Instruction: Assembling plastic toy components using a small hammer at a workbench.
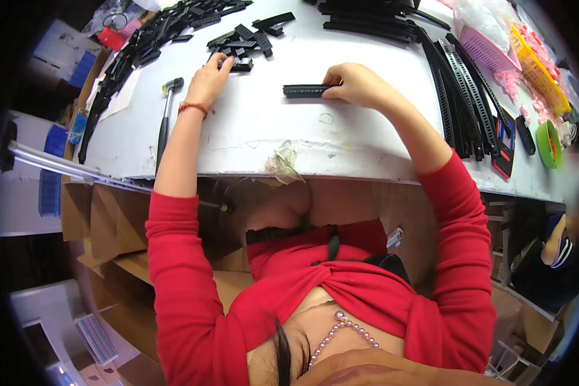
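Observation:
My left hand [209, 80] reaches into a pile of short black ribbed plastic pieces [244, 42] on the white table [257, 128], fingers closing on one piece [238, 65] at the pile's near edge. My right hand [357, 83] rests on the table and pinches the right end of a short black ribbed strip [305, 91] lying flat. A red cord bracelet is on my left wrist. Both sleeves are red.
A hammer [166, 112] lies left of my left arm. Long black toothed strips [463, 96] curve along the right side, more [135, 58] at the left. Pink basket [486, 48], yellow basket [540, 67], green cup [548, 143] at far right. Cardboard boxes [109, 225] under the table. Another person [560, 251] sits at right.

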Motion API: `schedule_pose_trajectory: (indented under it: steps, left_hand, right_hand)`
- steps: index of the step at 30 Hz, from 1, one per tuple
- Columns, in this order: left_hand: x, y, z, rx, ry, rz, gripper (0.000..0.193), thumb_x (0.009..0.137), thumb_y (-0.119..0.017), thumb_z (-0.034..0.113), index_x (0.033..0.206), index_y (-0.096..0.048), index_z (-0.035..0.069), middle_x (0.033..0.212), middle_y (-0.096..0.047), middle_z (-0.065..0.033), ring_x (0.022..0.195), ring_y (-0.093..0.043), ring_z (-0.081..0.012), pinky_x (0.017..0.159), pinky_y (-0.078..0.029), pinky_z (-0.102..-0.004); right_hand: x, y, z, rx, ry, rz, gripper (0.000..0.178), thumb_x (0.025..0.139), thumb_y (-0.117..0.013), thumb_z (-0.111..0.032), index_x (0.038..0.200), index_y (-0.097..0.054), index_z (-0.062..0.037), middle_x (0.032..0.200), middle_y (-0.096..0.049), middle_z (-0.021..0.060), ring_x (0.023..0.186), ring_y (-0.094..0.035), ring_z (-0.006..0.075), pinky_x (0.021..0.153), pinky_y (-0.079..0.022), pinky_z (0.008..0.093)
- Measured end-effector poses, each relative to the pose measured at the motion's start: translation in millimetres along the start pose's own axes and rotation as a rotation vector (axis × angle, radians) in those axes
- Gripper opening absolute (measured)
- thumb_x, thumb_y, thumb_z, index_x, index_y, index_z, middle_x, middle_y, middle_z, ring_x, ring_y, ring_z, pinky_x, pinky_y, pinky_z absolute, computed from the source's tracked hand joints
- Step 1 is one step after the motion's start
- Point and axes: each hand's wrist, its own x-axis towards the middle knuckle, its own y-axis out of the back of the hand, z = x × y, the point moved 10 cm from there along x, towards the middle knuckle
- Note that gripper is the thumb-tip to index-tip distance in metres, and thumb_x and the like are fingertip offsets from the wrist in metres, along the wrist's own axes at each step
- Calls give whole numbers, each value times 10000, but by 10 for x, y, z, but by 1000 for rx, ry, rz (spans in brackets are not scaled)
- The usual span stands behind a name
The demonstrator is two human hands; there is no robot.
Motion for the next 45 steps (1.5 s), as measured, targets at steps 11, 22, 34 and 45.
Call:
schedule_pose_trajectory:
  steps: [11,22,34,45]
  left_hand:
    - [-1072,156,548,-736,-122,-122,234,935,-625,112,1074,-468,9,943,-697,-124,794,-659,-131,729,-502,-241]
    - [-1417,86,749,-453,-247,-259,252,875,-701,85,1121,-716,32,850,-572,-6,794,-526,-93,723,-429,-212]
    - [-1380,-3,678,-498,-205,-297,241,886,-686,82,1117,-714,19,841,-564,-10,765,-513,-87,695,-423,-208]
    - [-1282,615,479,247,-463,237,499,913,-675,260,1314,-544,-6,1227,-568,-205,1177,-516,-327,1014,-398,-382]
  right_hand:
    - [-418,-158,-201,130,80,40,283,794,-722,-216,1025,-707,-52,979,-665,165,950,-626,312,843,-497,390]
    - [-376,-270,-597,-36,177,145,300,811,-732,-295,1028,-722,-88,970,-637,113,966,-618,282,842,-491,372]
    - [-267,-469,-567,169,55,80,284,790,-731,-265,1004,-742,-77,948,-707,141,889,-672,295,811,-515,380]
    - [-150,-568,-668,126,33,95,318,780,-735,-312,1014,-744,-96,960,-715,121,910,-677,287,816,-516,390]
